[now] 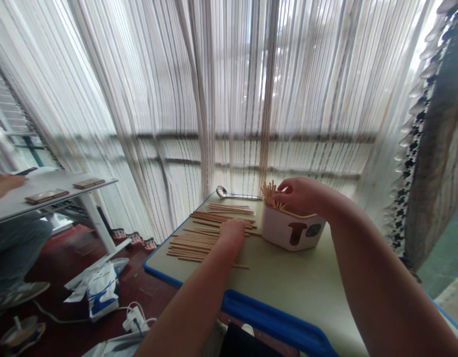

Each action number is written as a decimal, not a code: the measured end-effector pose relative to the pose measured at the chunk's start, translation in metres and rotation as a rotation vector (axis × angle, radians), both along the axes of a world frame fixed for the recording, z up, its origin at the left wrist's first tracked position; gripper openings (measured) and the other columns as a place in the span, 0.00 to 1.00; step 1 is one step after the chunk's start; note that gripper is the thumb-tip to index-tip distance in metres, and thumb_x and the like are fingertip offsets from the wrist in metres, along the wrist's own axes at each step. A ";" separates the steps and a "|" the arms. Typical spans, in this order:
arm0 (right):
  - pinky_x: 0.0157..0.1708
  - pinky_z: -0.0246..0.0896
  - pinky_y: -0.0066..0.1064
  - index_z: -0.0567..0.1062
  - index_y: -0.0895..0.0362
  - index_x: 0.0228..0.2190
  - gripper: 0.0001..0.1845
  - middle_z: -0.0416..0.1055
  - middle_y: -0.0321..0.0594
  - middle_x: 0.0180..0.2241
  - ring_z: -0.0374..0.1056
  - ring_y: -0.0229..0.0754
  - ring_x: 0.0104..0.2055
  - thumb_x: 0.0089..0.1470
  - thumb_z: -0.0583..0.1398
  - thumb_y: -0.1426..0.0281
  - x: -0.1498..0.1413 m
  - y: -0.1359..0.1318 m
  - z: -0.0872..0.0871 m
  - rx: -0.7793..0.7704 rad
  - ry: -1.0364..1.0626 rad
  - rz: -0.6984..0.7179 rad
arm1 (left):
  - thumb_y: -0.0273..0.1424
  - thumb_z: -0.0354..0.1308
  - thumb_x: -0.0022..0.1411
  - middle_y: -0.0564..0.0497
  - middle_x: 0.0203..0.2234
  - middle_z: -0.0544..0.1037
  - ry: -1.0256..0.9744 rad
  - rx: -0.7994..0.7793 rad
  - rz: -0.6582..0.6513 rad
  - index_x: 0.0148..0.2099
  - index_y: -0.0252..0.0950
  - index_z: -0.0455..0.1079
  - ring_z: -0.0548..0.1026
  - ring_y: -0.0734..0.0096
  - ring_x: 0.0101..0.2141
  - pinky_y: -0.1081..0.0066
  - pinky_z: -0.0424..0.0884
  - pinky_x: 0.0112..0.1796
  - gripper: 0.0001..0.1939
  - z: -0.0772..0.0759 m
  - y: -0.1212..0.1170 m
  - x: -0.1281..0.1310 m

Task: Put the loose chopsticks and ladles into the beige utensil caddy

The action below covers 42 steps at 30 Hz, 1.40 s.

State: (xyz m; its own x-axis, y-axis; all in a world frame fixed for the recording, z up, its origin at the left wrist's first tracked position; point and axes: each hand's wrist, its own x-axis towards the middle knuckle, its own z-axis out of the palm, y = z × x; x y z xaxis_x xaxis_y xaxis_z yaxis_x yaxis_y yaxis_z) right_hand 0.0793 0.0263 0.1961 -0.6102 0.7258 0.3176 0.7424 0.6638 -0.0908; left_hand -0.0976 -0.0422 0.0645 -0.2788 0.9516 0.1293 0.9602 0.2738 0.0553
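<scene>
Head view, centre: your left hand [232,232] lies over the loose sticks [194,243], its finger opening and hold hidden. Your right hand [298,193] curls its fingers at upright sticks [269,192] in the white container [279,228], grip unclear.

Both arms extended, right hand [294,194] pinching

Left hand [232,232], its fingers mostly hidden.

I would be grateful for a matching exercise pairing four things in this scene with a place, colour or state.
Column one:
1. ladle
2. container
3. left hand
4. right hand

Column two:
A. on the flat-lying sticks
B. silvery, near the curtain
C. at the upright sticks
D. pale, with a brown mark

Pairs: 1-B, 2-D, 3-A, 4-C
</scene>
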 end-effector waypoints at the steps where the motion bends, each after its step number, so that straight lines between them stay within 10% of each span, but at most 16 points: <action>1: 0.28 0.59 0.32 0.79 0.55 0.37 0.24 0.78 0.45 0.35 0.71 0.45 0.31 0.49 0.57 0.50 0.001 -0.002 0.001 -0.003 0.008 -0.003 | 0.20 0.46 0.61 0.38 0.42 0.78 0.002 -0.001 0.000 0.45 0.34 0.74 0.76 0.55 0.45 0.58 0.71 0.44 0.18 0.000 0.000 0.000; 15: 0.33 0.62 0.32 0.77 0.56 0.40 0.20 0.78 0.41 0.36 0.72 0.44 0.35 0.49 0.60 0.57 0.012 -0.001 0.010 -0.022 0.090 -0.011 | 0.21 0.46 0.62 0.41 0.41 0.78 0.064 0.026 -0.034 0.43 0.36 0.74 0.75 0.57 0.45 0.59 0.69 0.45 0.16 0.001 0.002 0.001; 29: 0.45 0.55 0.37 0.79 0.52 0.35 0.10 0.75 0.40 0.37 0.65 0.46 0.42 0.50 0.62 0.65 -0.006 -0.014 0.001 0.279 0.219 0.353 | 0.27 0.45 0.67 0.46 0.42 0.74 -0.017 0.921 -0.190 0.48 0.37 0.69 0.69 0.64 0.44 0.64 0.63 0.49 0.13 -0.002 0.004 0.001; 42: 0.45 0.55 0.35 0.79 0.55 0.29 0.09 0.76 0.41 0.33 0.65 0.44 0.40 0.54 0.58 0.68 -0.021 -0.022 -0.004 0.253 0.145 0.394 | 0.30 0.43 0.69 0.44 0.42 0.74 -0.065 1.016 -0.246 0.49 0.36 0.68 0.69 0.64 0.44 0.64 0.63 0.49 0.14 -0.001 -0.001 0.003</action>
